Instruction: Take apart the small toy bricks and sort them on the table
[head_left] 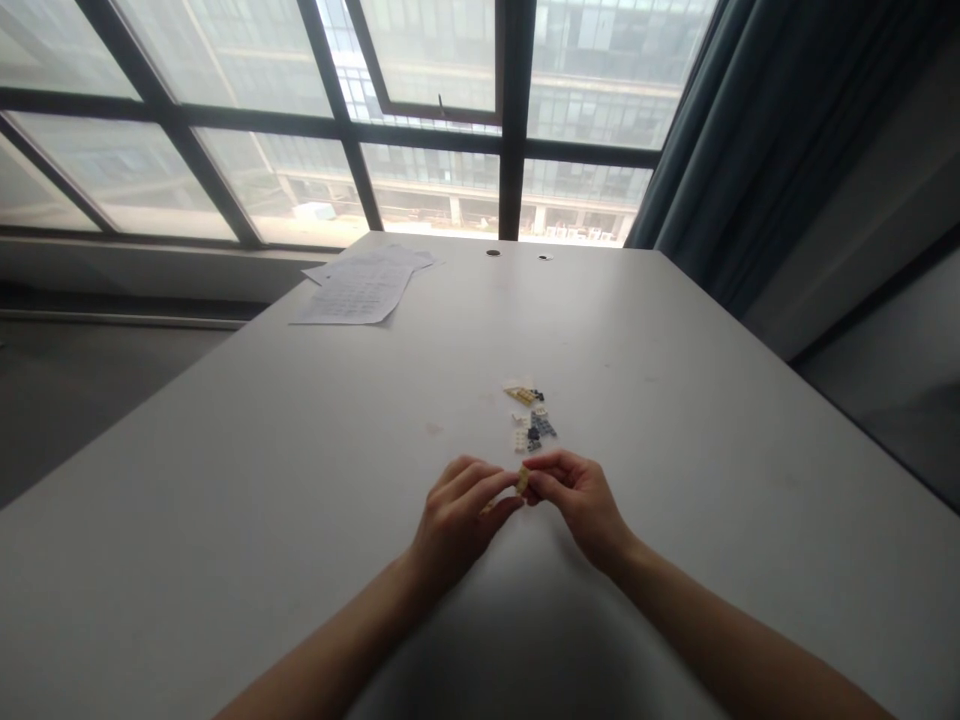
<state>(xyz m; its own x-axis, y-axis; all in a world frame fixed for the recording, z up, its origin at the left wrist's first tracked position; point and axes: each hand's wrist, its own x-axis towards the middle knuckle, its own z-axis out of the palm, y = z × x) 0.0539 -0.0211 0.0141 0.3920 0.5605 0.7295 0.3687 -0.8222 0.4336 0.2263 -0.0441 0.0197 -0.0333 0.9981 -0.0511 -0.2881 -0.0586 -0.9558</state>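
Note:
Over the near middle of the white table, my two hands meet at the fingertips around a small tan building brick (pixel 523 480). My right hand (pixel 581 495) pinches the piece between thumb and fingers. From the other side, the thumb and fingers of my left hand (pixel 461 505) close on it. A bit of tan (pixel 487 508) shows between the left thumb and fingers, too small to make out. Just beyond my hands lie loose bricks: white pieces (pixel 520 440), grey pieces (pixel 543 424), small black pieces (pixel 533 434) and a tan plate (pixel 521 395).
Printed paper sheets (pixel 356 290) lie at the far left of the white table (pixel 262 500). Two small round fittings, one dark (pixel 493 253) and one lighter (pixel 545 258), sit near the far edge. Windows stand behind it, with a dark curtain (pixel 750 150) at the right.

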